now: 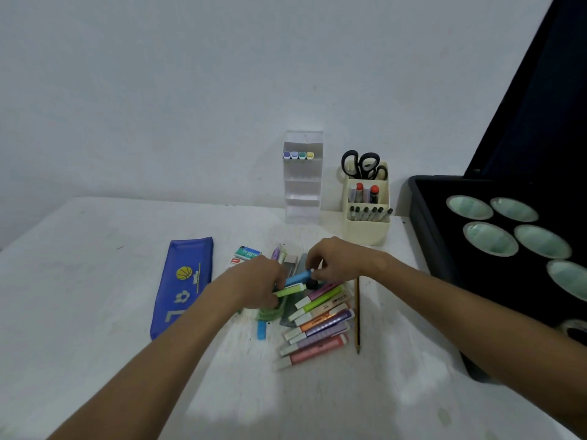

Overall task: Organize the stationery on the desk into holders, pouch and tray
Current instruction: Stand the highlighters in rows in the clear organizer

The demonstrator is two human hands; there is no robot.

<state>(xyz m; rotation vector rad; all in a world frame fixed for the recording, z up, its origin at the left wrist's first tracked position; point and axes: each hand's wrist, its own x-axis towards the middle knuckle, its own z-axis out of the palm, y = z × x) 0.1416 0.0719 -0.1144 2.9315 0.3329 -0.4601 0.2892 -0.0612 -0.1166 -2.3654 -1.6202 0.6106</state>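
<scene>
Both hands over the marker pile mid-counter [95, 281]: the left hand [257, 284] pinches a green highlighter [289, 291], and the right hand [336, 260] grips one end of a blue highlighter [298, 277]. Loose highlighters [317, 328] fan out just near of them, a pencil [358, 315] alongside on the right. Left lies the blue pouch [184, 281], a white "L" readable. The small green box [247, 252] reads "No.10". Far: clear holder [303, 185], cream holder [365, 214].
</scene>
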